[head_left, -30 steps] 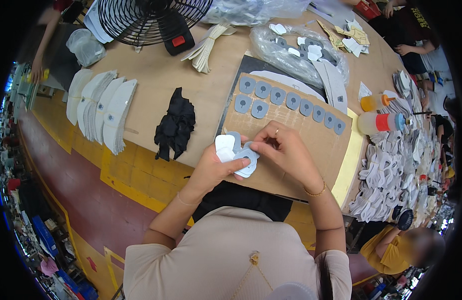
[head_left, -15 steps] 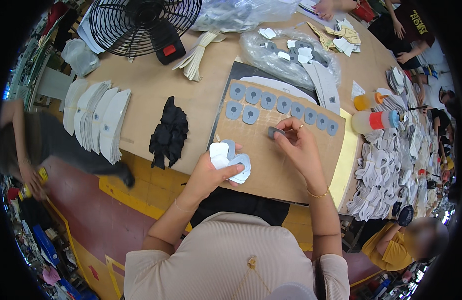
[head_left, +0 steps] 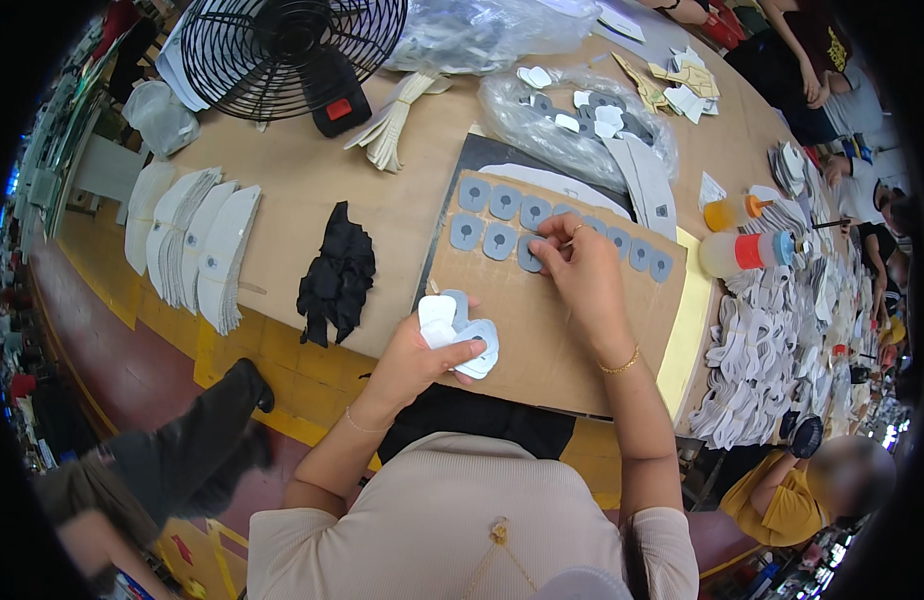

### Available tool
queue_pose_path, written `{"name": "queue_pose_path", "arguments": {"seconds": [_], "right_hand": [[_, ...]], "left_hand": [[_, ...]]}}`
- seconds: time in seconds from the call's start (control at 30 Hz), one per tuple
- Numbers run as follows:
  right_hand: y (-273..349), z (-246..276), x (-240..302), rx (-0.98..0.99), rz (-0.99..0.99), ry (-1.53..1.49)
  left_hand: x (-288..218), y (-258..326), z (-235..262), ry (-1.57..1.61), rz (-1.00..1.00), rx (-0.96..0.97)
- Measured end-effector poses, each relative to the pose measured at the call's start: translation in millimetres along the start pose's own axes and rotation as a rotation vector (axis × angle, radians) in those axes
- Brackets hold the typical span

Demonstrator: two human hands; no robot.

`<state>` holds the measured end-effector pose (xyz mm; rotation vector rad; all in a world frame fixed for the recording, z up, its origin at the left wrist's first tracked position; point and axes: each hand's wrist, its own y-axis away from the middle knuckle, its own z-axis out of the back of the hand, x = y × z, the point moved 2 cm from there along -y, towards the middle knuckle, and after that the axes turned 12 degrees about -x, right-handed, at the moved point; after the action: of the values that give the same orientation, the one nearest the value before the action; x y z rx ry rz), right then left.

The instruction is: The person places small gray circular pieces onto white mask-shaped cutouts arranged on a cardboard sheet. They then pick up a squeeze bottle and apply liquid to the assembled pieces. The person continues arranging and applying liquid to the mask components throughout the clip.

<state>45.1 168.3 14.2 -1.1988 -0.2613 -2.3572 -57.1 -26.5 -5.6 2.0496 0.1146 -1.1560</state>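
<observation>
A bundle of white and grey rounded patches [head_left: 439,316] is pinched in my left hand [head_left: 422,350], just above the cardboard's near-left edge. My right hand [head_left: 585,270] has thumb and fingers closed on a small grey rounded patch [head_left: 529,254], set against the brown cardboard sheet [head_left: 512,330]. This patch lines up with the second row, beside another grey patch [head_left: 499,241]. Behind it runs a longer row of similar grey patches [head_left: 505,202], each with a dark mark; my right hand covers part of that row.
A black fan [head_left: 292,50] stands at the back left. Crumpled black cloth [head_left: 339,272] and stacks of pale cut pieces [head_left: 222,250] lie left. Behind the cardboard sits a plastic bag of patches [head_left: 582,120]. Bottles [head_left: 747,250] and piled white pieces [head_left: 752,350] are at right.
My right hand has moved left and brought its grey patch down onto the cardboard at the end of the second row. My left hand stays nearly still. A person at left has walked nearer.
</observation>
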Motion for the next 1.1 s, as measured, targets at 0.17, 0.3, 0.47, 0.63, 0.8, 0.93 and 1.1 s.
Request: {"name": "queue_pose_path", "arguments": {"seconds": [0.17, 0.3, 0.47, 0.63, 0.8, 0.93, 1.1], "right_hand": [[4.6, -4.5, 1.1, -0.109, 0.26, 0.115], [10.1, -4.2, -1.8, -0.15, 0.423, 0.288], [17.4, 2.2, -4.3, -0.176, 0.575, 0.38], [23.8, 16.8, 8.5, -0.084, 0.541, 0.262], [38.9, 18.8, 24.3, 0.225, 0.215, -0.167], [39.9, 18.4, 11.6, 0.325, 0.061, -0.221], [41.7, 26.3, -3.0, 0.281, -0.098, -0.264]], "left_hand": [[-10.2, -16.6, -17.5, -0.016, 0.03, 0.165], [-7.8, -32.3, -23.4, 0.077, 0.081, 0.218], [-4.1, -31.9, -23.1, 0.078, 0.093, 0.191], [-0.5, -26.7, -25.0, -0.002, 0.129, 0.236], [-3.7, -17.1, -31.9, -0.138, 0.15, 0.334], [-1.0, -14.9, -33.6, -0.199, 0.176, 0.359], [1.8, -12.4, -35.3, -0.16, 0.179, 0.31]]}}
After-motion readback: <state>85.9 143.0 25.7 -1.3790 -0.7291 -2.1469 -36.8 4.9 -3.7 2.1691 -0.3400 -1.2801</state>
